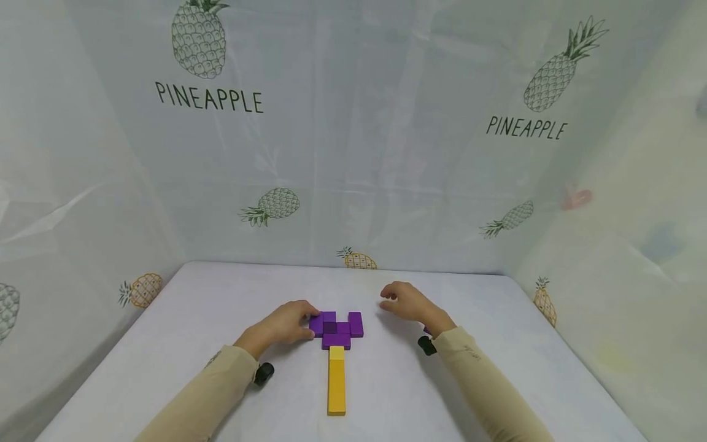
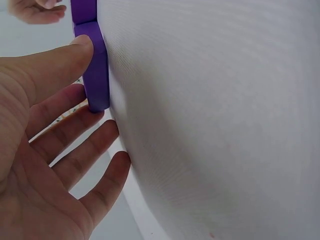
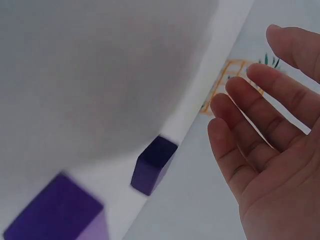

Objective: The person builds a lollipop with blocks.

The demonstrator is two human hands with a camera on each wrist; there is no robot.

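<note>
My left hand [image 1: 284,322] grips the leftmost purple block [image 1: 316,326] of a flat cluster on the white table. In the left wrist view its thumb lies on one side of that block [image 2: 97,75], with fingertips at the far end and the other fingers spread. Touching it are more purple blocks [image 1: 336,342], and one purple block [image 1: 356,325] stands out at the right. A column of yellow blocks [image 1: 336,387] runs toward me below them. My right hand [image 1: 407,301] hovers right of the cluster, fingers loosely bent, holding nothing.
Beside my right wrist a purple block [image 1: 428,330] shows, mostly hidden by the sleeve. The right wrist view has two purple blocks, one near [image 3: 55,212] and one farther off [image 3: 150,172]. Behind the table [image 1: 265,276] hangs a pineapple-printed sheet [image 1: 359,141].
</note>
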